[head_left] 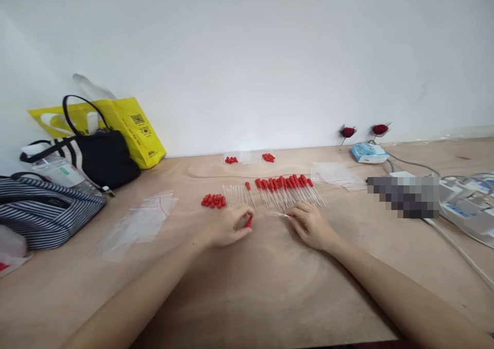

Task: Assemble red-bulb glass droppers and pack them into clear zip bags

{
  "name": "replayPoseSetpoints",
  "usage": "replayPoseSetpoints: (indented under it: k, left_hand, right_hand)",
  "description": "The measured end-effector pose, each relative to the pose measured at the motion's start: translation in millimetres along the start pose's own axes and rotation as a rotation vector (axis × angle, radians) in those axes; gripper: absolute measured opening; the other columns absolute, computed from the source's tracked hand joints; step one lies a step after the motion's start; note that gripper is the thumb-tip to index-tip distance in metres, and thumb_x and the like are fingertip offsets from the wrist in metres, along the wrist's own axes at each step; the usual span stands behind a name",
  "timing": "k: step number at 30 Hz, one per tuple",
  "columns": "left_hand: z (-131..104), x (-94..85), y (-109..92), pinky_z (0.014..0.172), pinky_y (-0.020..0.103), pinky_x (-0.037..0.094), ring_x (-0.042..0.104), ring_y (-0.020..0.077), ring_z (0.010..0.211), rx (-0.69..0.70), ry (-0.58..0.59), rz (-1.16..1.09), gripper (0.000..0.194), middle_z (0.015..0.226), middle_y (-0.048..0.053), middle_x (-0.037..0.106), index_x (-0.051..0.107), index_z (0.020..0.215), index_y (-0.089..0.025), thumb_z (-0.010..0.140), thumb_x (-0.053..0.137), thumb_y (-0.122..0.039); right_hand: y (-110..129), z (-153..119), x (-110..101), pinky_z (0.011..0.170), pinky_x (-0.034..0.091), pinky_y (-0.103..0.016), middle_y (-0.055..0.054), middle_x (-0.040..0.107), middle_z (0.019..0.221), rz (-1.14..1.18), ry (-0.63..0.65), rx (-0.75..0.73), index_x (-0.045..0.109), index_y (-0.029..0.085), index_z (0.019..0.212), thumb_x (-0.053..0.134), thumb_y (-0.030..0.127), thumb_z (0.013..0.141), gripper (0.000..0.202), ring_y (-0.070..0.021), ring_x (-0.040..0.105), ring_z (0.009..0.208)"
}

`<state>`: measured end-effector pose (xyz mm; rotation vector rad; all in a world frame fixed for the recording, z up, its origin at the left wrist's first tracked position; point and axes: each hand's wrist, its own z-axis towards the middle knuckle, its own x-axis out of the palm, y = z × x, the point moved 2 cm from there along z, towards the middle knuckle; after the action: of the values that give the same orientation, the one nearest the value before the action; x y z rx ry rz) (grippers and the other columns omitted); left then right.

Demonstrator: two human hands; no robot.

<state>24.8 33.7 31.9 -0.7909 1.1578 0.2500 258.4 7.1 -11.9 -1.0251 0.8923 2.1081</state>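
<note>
My left hand (pixel 231 225) is closed on a red rubber dropper bulb (pixel 249 221), pinched between thumb and fingertips. In my right hand (pixel 309 225) is a thin clear glass dropper tube (pixel 278 214), its free end pointing left toward the bulb; the two are apart. Behind my left hand lie bare glass tubes (pixel 233 194) in a row, with a pile of loose red bulbs (pixel 213 201) to their left. A single assembled dropper (pixel 250 193) lies beside the tubes. Farther right, behind my right hand, several droppers with red bulbs (pixel 285 189) lie side by side.
Clear zip bags (pixel 142 220) lie at left, more bags (pixel 334 174) at right. Two bags with red bulbs (pixel 231 160) rest by the wall. Yellow (pixel 142 133), black (pixel 104 156) and striped bags (pixel 50 210) stand left; a blue packet (pixel 369 153) and power strips (pixel 471 205) lie right.
</note>
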Motion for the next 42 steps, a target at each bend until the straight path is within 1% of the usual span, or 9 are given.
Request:
replayPoseSetpoints:
  k: [3, 7, 10, 14, 19, 23, 34, 38, 42]
  left_hand:
    - [-9, 15.4, -9, 0.078, 0.030, 0.043, 0.054, 0.0175, 0.087, 0.026, 0.019, -0.069, 0.023, 0.096, 0.005, 0.057, 0.052, 0.096, -0.021, 0.075, 0.046, -0.016]
    - [-16, 26.0, -4, 0.087, 0.035, 0.041, 0.052, 0.0212, 0.097, -0.067, -0.173, -0.046, 0.036, 0.107, 0.008, 0.054, 0.052, 0.108, -0.020, 0.072, 0.054, -0.023]
    - [-17, 33.9, 0, 0.083, 0.035, 0.044, 0.054, 0.0211, 0.092, -0.084, -0.281, 0.025, 0.024, 0.098, 0.008, 0.057, 0.062, 0.095, -0.020, 0.075, 0.055, -0.031]
    - [-14, 39.9, -3, 0.079, 0.034, 0.043, 0.054, 0.0187, 0.086, -0.079, -0.374, 0.045, 0.017, 0.087, 0.006, 0.061, 0.064, 0.084, -0.020, 0.081, 0.049, -0.027]
    - [-11, 40.4, -9, 0.077, 0.035, 0.039, 0.055, 0.0189, 0.082, -0.206, -0.335, 0.056, 0.015, 0.083, 0.002, 0.063, 0.057, 0.087, -0.021, 0.084, 0.045, -0.028]
    - [-10, 40.3, -9, 0.079, 0.035, 0.037, 0.055, 0.0182, 0.083, -0.211, -0.333, 0.043, 0.016, 0.084, 0.002, 0.063, 0.056, 0.088, -0.021, 0.085, 0.042, -0.029]
    - [-9, 43.3, -8, 0.078, 0.034, 0.038, 0.056, 0.0179, 0.082, -0.226, -0.343, 0.003, 0.018, 0.084, 0.001, 0.064, 0.058, 0.089, -0.022, 0.086, 0.042, -0.030]
    - [-7, 45.6, -5, 0.074, 0.033, 0.040, 0.056, 0.0177, 0.075, -0.238, -0.333, -0.022, 0.017, 0.076, 0.001, 0.064, 0.062, 0.087, -0.023, 0.083, 0.047, -0.029]
    - [-7, 43.9, -8, 0.072, 0.033, 0.040, 0.056, 0.0167, 0.069, -0.232, -0.353, -0.046, 0.016, 0.069, 0.000, 0.063, 0.063, 0.081, -0.022, 0.081, 0.049, -0.028]
  right_hand:
    - [1, 1, 1, 0.070, 0.038, -0.029, -0.005, 0.057, 0.080, 0.066, -0.006, 0.018, 0.055, 0.018, 0.086, 0.039, 0.016, 0.083, 0.016, -0.0156, 0.052, 0.076]
    - [3, 0, 3, 0.068, 0.038, -0.028, -0.006, 0.056, 0.081, 0.078, -0.017, 0.028, 0.051, 0.018, 0.084, 0.037, 0.014, 0.084, 0.015, -0.0154, 0.053, 0.075]
    - [5, 0, 5, 0.069, 0.038, -0.029, -0.006, 0.058, 0.082, 0.092, -0.003, 0.040, 0.050, 0.018, 0.086, 0.034, 0.013, 0.085, 0.017, -0.0157, 0.053, 0.076]
    - [11, -2, 8, 0.073, 0.035, -0.032, -0.007, 0.060, 0.088, 0.089, 0.012, 0.037, 0.051, 0.018, 0.101, 0.032, 0.013, 0.085, 0.025, -0.0168, 0.055, 0.080]
    - [22, -2, 8, 0.071, 0.031, -0.030, -0.004, 0.062, 0.081, 0.038, -0.030, 0.031, 0.058, 0.021, 0.101, 0.035, 0.016, 0.086, 0.028, -0.0136, 0.055, 0.072]
    - [30, -1, 6, 0.068, 0.027, -0.029, -0.003, 0.062, 0.076, 0.016, -0.059, 0.031, 0.060, 0.022, 0.099, 0.037, 0.019, 0.086, 0.027, -0.0117, 0.053, 0.065]
    - [37, -1, 12, 0.067, 0.025, -0.029, -0.004, 0.064, 0.079, 0.047, -0.048, -0.002, 0.060, 0.021, 0.101, 0.037, 0.022, 0.087, 0.027, -0.0126, 0.051, 0.064]
    - [38, -4, 18, 0.066, 0.026, -0.029, -0.001, 0.063, 0.069, 0.081, -0.065, -0.021, 0.062, 0.020, 0.095, 0.041, 0.028, 0.086, 0.024, -0.0110, 0.048, 0.058]
    - [42, -5, 20, 0.066, 0.025, -0.028, -0.001, 0.060, 0.066, 0.092, -0.093, -0.073, 0.062, 0.019, 0.091, 0.039, 0.026, 0.087, 0.024, -0.0103, 0.045, 0.056]
